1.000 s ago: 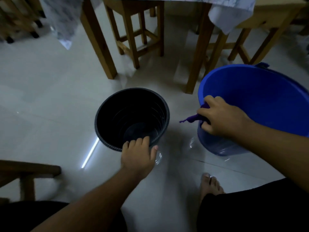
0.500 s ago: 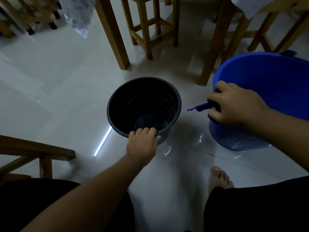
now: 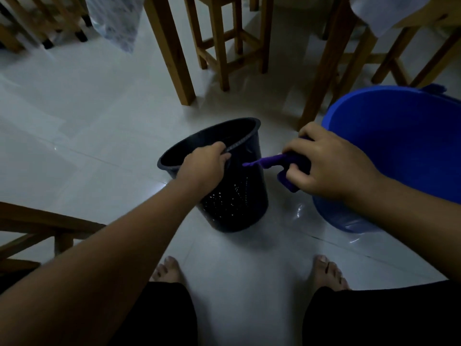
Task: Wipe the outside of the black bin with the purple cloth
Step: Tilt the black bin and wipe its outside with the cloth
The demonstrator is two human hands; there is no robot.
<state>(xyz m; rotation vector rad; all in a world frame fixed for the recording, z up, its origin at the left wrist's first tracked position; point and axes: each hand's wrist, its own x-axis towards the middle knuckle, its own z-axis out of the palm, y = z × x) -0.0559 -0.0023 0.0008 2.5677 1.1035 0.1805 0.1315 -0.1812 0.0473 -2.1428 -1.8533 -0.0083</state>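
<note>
The black bin (image 3: 239,196) is a perforated plastic basket on the pale tiled floor, tilted so that its mouth faces away from me and its outer wall faces me. My left hand (image 3: 204,166) grips its near rim. My right hand (image 3: 329,163) is closed on the bunched purple cloth (image 3: 274,162), just right of the bin's upper wall. A thin twisted tail of the cloth points left toward the bin; whether it touches the wall I cannot tell.
A big blue tub (image 3: 399,146) stands at the right, right behind my right hand. Wooden table legs (image 3: 172,51) and stools (image 3: 232,38) crowd the floor beyond. A wooden chair frame (image 3: 37,231) sits at the left. My bare feet (image 3: 167,270) are below the bin.
My left hand has pulled the bin's near rim toward me, tipping it from upright onto a tilt. My right hand with the cloth has come away from the tub's rim toward the bin.
</note>
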